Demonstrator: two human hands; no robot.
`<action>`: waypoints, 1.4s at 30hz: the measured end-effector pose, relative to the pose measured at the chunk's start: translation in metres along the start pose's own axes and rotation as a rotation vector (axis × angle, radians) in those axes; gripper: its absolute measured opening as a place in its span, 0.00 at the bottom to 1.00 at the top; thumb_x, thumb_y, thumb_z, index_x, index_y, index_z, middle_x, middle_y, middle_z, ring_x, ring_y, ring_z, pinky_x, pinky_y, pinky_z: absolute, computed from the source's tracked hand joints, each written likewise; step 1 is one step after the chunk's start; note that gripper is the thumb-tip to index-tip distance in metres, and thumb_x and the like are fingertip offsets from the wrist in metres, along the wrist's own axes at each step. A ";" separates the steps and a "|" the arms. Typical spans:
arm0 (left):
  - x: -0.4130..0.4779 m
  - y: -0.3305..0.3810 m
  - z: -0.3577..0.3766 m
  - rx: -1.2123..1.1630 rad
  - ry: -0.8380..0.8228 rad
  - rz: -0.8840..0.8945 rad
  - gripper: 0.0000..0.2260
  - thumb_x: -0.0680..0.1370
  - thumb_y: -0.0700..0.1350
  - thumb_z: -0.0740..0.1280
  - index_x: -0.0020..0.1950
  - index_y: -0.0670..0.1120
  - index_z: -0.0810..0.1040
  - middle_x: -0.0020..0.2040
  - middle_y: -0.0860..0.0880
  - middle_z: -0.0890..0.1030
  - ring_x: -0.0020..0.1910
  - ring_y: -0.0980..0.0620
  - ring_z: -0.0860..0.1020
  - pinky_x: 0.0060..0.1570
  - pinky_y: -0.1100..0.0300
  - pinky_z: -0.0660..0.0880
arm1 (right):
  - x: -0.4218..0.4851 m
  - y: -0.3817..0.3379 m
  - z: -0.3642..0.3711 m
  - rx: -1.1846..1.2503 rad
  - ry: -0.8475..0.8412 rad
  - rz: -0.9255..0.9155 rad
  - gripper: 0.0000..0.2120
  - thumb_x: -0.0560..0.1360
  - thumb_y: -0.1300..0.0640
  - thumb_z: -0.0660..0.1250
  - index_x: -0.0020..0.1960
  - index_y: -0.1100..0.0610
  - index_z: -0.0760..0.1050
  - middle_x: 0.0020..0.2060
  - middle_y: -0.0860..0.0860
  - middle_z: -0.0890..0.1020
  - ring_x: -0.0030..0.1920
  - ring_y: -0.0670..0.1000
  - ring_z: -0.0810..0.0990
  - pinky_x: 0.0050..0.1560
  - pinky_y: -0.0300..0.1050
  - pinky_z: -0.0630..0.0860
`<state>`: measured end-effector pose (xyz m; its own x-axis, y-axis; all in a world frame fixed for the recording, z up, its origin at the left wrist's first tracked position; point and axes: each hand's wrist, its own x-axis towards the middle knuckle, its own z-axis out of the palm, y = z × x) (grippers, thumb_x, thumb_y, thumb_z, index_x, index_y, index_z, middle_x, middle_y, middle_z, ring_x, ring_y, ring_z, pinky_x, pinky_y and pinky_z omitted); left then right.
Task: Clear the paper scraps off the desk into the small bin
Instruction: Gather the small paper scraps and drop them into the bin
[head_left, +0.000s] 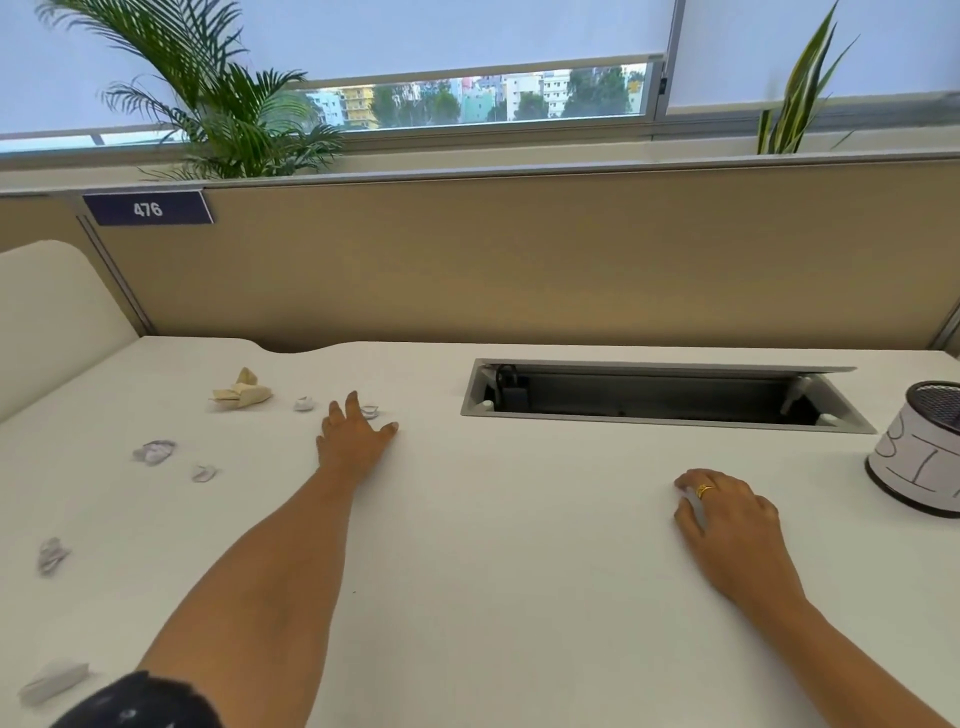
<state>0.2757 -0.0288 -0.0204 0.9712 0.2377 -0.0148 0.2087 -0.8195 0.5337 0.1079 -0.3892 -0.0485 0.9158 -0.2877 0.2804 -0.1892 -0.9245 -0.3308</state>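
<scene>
Several crumpled paper scraps lie on the left half of the white desk (519, 545): a beige wad (241, 392), a small white ball (304, 403), a scrap (370, 412) at my fingertips, grey-white pieces (154, 451), (203, 473), (51, 555) and one near the front edge (52, 682). My left hand (353, 436) is stretched out flat with fingers apart, touching the scrap beside it. My right hand (727, 519) rests on the desk with fingers curled around a small white scrap (693, 506). The small mesh bin (919, 457), wrapped in white paper, stands at the far right.
An open cable tray (660, 395) with a raised lid is sunk into the desk behind my right hand. A tan partition (519, 260) closes the back, a white side panel (47, 312) the left. Plants stand behind the partition.
</scene>
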 end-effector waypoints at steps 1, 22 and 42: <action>0.003 0.001 0.002 0.028 -0.014 0.015 0.33 0.76 0.55 0.63 0.75 0.45 0.51 0.76 0.39 0.53 0.74 0.39 0.54 0.73 0.45 0.54 | 0.000 0.000 0.000 -0.001 0.002 0.003 0.11 0.77 0.58 0.61 0.58 0.54 0.76 0.58 0.49 0.79 0.62 0.52 0.74 0.62 0.49 0.64; -0.026 -0.001 0.012 0.358 0.081 0.314 0.12 0.78 0.33 0.53 0.60 0.38 0.69 0.58 0.39 0.70 0.55 0.41 0.71 0.51 0.48 0.75 | -0.002 -0.005 -0.002 -0.035 -0.013 0.004 0.12 0.77 0.57 0.60 0.59 0.54 0.75 0.59 0.47 0.78 0.62 0.50 0.73 0.63 0.48 0.64; -0.146 0.310 0.093 -0.076 -0.064 0.983 0.11 0.77 0.31 0.57 0.55 0.38 0.75 0.54 0.38 0.75 0.52 0.41 0.74 0.50 0.56 0.70 | -0.019 -0.010 -0.015 -0.011 -0.045 0.085 0.20 0.80 0.52 0.50 0.70 0.54 0.64 0.70 0.50 0.68 0.71 0.49 0.64 0.73 0.50 0.56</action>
<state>0.2098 -0.3659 0.0685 0.7136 -0.5612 0.4194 -0.6997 -0.6014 0.3858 0.0868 -0.3779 -0.0366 0.9112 -0.3538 0.2110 -0.2704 -0.9000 -0.3418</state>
